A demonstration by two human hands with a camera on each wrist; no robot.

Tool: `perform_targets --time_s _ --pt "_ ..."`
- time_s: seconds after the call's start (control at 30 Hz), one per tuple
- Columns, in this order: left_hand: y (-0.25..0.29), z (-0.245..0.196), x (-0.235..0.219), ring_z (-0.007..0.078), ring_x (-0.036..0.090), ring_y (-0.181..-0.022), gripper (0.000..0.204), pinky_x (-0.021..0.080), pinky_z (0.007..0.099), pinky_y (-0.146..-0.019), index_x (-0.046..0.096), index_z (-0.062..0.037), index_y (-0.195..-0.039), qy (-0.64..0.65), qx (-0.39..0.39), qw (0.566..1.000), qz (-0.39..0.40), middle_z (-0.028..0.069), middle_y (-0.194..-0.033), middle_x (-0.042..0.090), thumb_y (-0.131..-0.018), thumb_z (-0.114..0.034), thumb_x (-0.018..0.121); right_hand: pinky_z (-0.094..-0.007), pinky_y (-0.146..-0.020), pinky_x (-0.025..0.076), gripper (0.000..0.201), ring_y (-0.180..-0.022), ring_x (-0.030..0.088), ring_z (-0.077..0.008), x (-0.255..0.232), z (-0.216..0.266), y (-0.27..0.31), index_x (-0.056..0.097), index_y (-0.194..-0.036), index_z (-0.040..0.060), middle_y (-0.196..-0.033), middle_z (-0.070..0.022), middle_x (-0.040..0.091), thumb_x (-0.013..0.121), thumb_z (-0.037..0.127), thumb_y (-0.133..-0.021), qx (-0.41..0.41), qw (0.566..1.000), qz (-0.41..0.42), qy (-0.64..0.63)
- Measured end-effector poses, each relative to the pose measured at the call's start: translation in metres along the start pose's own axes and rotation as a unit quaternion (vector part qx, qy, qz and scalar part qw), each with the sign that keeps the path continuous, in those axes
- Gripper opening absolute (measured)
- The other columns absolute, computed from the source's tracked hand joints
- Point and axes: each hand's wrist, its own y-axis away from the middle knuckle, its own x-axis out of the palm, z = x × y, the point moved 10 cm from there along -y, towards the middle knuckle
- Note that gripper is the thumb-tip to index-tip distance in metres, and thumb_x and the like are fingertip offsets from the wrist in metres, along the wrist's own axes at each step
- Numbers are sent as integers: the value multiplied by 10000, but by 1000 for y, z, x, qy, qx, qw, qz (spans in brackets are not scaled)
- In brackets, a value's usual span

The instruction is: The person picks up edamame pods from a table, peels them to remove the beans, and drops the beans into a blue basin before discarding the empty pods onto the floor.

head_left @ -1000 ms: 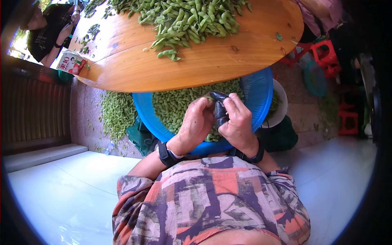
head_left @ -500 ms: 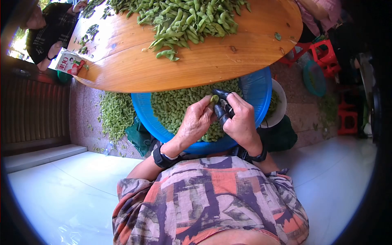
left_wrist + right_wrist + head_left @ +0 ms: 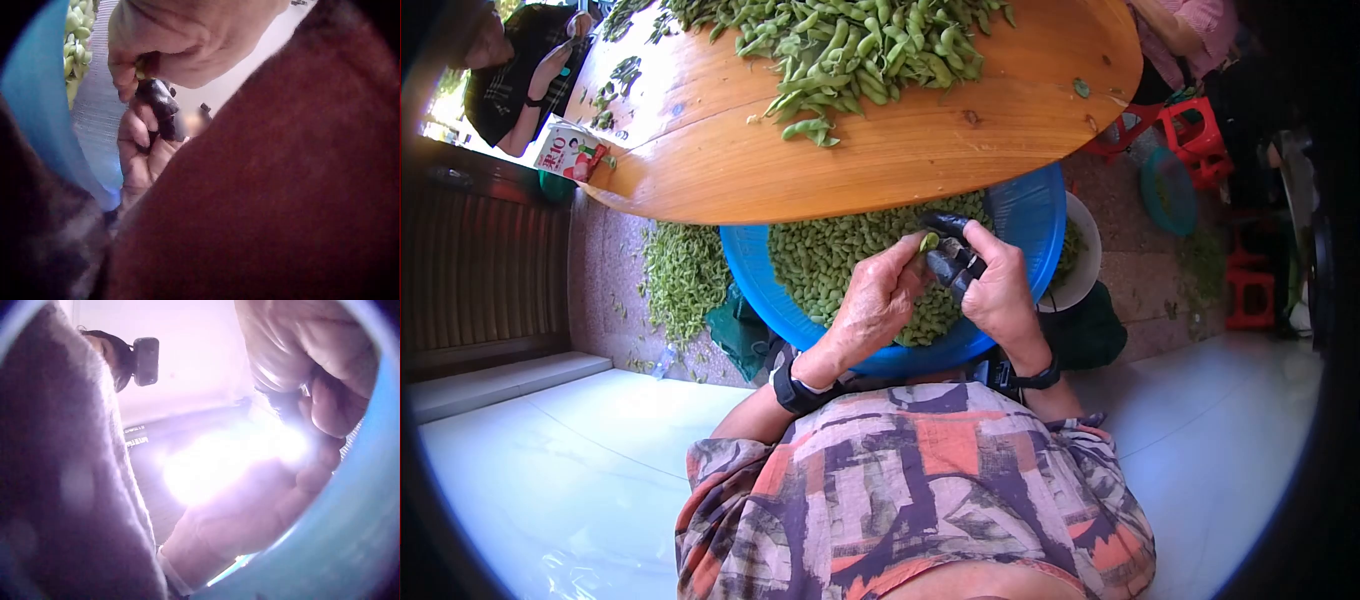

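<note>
My left hand (image 3: 878, 300) pinches a green soybean pod (image 3: 929, 242) between thumb and fingers, over the blue basin (image 3: 745, 290). Shelled green beans (image 3: 815, 275) fill much of the basin. Facing it, my right hand (image 3: 1003, 290) wears black coverings (image 3: 945, 266) on some digits. Its covered fingertips stand a little apart, right at the pod's end. In the left wrist view, the right hand (image 3: 139, 150) lies below the left hand (image 3: 187, 37), its lower fingers bent. Glare in the right wrist view hides the fingertips.
A heap of unshelled pods (image 3: 860, 60) lies on the wooden table (image 3: 960, 150), whose edge overhangs the basin. Empty-looking pods (image 3: 685, 280) are piled on the floor at left. A white bucket (image 3: 1088, 250) stands right of the basin. A carton (image 3: 568, 152) and another person (image 3: 525, 85) are at upper left.
The right hand's black-covered fingertips, earlier closed together at the pod, have moved apart and slightly right. More of the pod shows in the left fingers. The person at upper left moved their hands.
</note>
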Motion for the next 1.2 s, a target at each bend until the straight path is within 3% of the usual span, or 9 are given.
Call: perform_targets --time_s 0.17,0.23,0.57,0.63,0.73,0.8,0.9,1.03,1.2 --pt "2 6 2 40 484 -724 192 422 201 -615 567 -9 -1164 185 -62 981 -2 -13 -892 585 -979 -54 540 -248 -695 480 317 -764 548 -74 -5 -1 1 631 -1146 -10 -833 -54 649 610 1 -830 46 999 -1 27" --pt "2 8 1 41 458 -636 155 360 189 -551 606 -6 -1082 235 -80 969 1 -15 -844 605 -955 -95 606 -230 -704 475 335 -790 540 -55 -5 -11 4 638 -1170 3 -875 -20 649 608 -15 -837 106 990 9 -91" --pt "5 17 4 57 376 -539 153 264 225 -493 627 -47 -832 266 -137 952 69 -2 -666 532 -919 -168 661 -186 -620 438 318 -725 513 -19 -4 -3 7 645 -1199 26 -828 30 622 589 45 -887 115 981 64 -142" --pt "8 14 24 68 423 -548 138 294 206 -497 642 -42 -848 477 -136 856 147 2 -704 562 -908 -161 674 -180 -530 403 288 -615 492 -14 5 -12 12 653 -1178 25 -759 39 594 554 113 -922 161 950 110 -244" --pt "11 10 31 97 436 -550 143 305 221 -498 635 -44 -836 538 -144 813 170 27 -708 571 -905 -163 673 -175 -477 375 292 -538 470 -24 18 -9 13 657 -1153 24 -722 45 578 526 178 -943 165 878 158 -420" --pt "11 10 27 79 444 -578 140 313 217 -500 643 -51 -848 516 -164 825 163 10 -709 568 -911 -172 672 -179 -489 372 281 -557 465 -19 14 -12 11 658 -1151 23 -723 50 577 538 139 -926 172 896 131 -387" --pt "3 1 -6 30 408 -547 152 299 198 -475 643 -30 -896 208 -100 972 35 -45 -657 540 -884 -162 717 -181 -509 364 286 -592 447 -7 6 -5 5 658 -1150 21 -718 62 571 568 60 -881 146 954 76 -250" --pt "4 -31 -17 36 508 -601 169 414 230 -527 650 -3 -863 -94 17 995 23 -22 -634 561 -838 -135 753 -180 -585 398 349 -687 458 2 3 -3 5 654 -1151 18 -758 60 590 607 -36 -809 102 991 69 -52" --pt "3 -51 -20 42 503 -589 146 394 243 -507 669 -16 -828 -170 144 975 -21 -11 -628 569 -858 -145 733 -180 -609 404 342 -706 460 -2 2 6 4 655 -1153 20 -784 55 574 599 -29 -819 81 993 44 -74"
